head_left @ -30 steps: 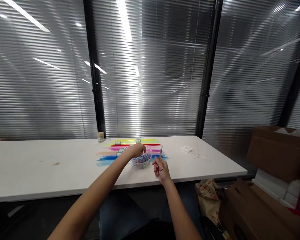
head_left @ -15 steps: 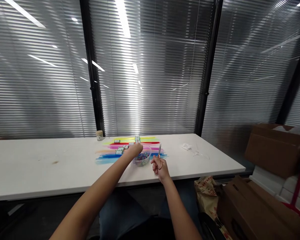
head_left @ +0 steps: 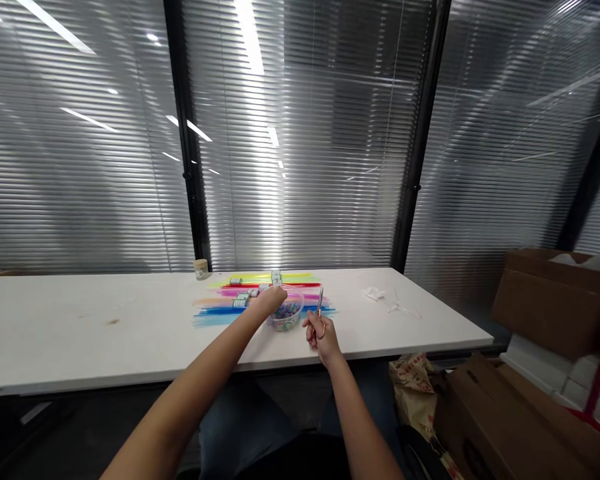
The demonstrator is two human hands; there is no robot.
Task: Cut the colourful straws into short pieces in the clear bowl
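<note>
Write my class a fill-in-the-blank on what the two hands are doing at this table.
The right hand holds small ____.
The left hand is at a clear ____ of coloured pieces.
Long coloured strips lie on the ____ table.
Missing words: scissors; bowl; white.

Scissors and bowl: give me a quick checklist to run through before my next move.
1. Grip: right hand closed on the scissors, tips pointing away from the body: ok.
2. Blades shut: cannot tell, too small.
3. Clearance: left hand apart from the scissors: ok.
4. Footing: clear bowl upright on the table, back from the near edge: ok.
5. Anything pinched in the left hand: cannot tell.
6. Layout: coloured straws lying flat on the table: ok.
</note>
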